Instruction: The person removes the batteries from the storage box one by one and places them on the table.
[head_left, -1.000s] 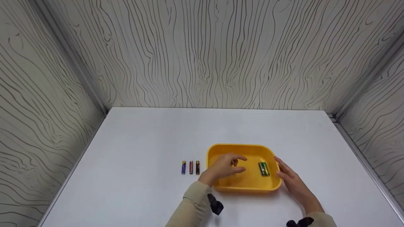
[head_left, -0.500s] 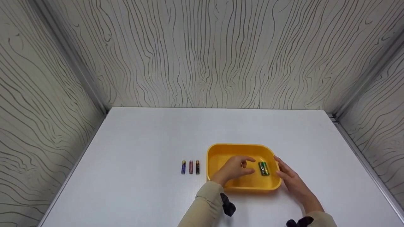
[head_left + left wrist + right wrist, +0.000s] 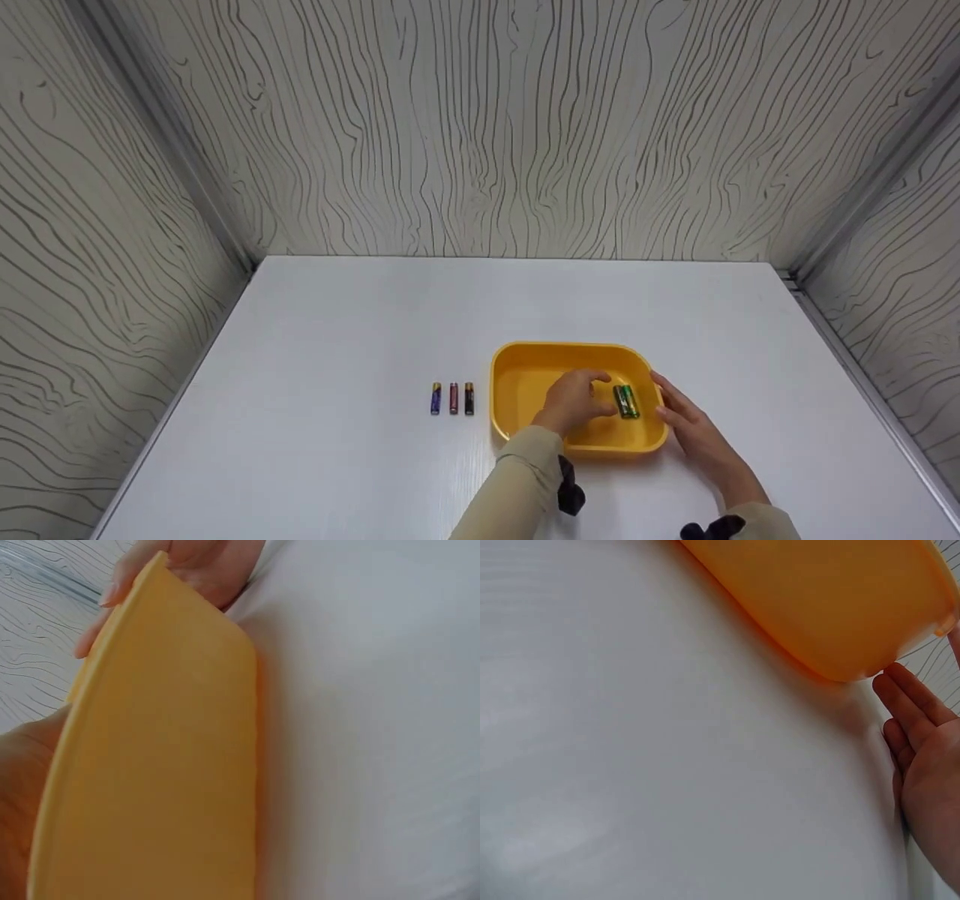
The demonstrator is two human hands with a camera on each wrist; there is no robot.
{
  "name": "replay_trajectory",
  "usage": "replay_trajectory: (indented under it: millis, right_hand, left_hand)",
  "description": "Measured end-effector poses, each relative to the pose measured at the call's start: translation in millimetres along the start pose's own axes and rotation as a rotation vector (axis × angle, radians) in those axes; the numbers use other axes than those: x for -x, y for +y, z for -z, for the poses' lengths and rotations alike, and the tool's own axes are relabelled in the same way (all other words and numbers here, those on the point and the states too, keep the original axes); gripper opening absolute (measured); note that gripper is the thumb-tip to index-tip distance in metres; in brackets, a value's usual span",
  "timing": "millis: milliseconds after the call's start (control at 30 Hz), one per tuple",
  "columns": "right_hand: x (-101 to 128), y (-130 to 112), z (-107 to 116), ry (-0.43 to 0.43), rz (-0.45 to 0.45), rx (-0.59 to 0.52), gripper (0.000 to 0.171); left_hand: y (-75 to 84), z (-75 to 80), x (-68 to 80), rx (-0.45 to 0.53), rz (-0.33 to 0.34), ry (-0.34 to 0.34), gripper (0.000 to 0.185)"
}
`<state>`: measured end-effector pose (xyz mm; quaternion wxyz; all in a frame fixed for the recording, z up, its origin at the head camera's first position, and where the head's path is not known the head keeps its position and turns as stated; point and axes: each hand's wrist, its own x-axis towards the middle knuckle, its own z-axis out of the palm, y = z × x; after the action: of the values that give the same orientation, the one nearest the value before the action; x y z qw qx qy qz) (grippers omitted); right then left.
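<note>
A yellow tray (image 3: 510, 375) sits on the white table, with two green batteries (image 3: 626, 401) lying side by side in its right half. My left hand (image 3: 600, 394) reaches into the tray, its thumb and forefinger spread just left of the green batteries, and whether they touch is unclear. My right hand (image 3: 686, 420) rests with straight fingers against the tray's right outer wall. The left wrist view shows the tray's wall (image 3: 165, 765) up close. In the right wrist view, the right hand's fingers (image 3: 922, 750) lie beside the tray's corner (image 3: 832, 600).
Three small batteries stand in a row on the table left of the tray: a blue one (image 3: 436, 398), a red one (image 3: 453, 398) and a black-and-gold one (image 3: 469, 398). Patterned walls close the table (image 3: 337, 337) on three sides.
My left hand has moved right across the tray, from its left part to right beside the green batteries. The right hand and the tray have stayed put.
</note>
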<state>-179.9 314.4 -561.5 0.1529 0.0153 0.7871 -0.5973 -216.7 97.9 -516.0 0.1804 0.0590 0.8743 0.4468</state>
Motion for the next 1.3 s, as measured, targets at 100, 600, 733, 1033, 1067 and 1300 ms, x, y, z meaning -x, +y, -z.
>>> replay_trajectory:
  millis: [100,600,733,1033,1067,1300]
  right_hand:
    - [0.2,-0.6,-0.3,-0.002,-0.001,0.002,0.062]
    - [2.3,1.4,-3.2,0.002,0.035,-0.02,0.061]
    - [0.3,1.2,-5.6,0.006,0.048,-0.041,0.061]
    - [0.6,2.6,-3.8,0.018,-0.002,-0.04,0.062]
    - [0.7,2.7,-3.3,0.018,-0.006,-0.032,0.062]
    - [-0.1,0.0,0.2,0.022,-0.008,0.0,0.062]
  left_hand:
    - [2.2,-8.7,-1.6,-0.035,0.032,0.033,0.043]
    - [7.8,-37.2,-1.9,-0.346,-0.001,0.146,0.052]
    - [6.5,-36.5,-4.7,-0.436,-0.005,0.145,0.049]
    - [10.4,-33.6,-1.0,-0.292,0.062,0.083,0.047]
    - [10.9,-33.0,-0.4,-0.269,0.068,0.079,0.047]
    - [17.8,-23.0,2.8,-0.156,0.072,0.056,0.042]
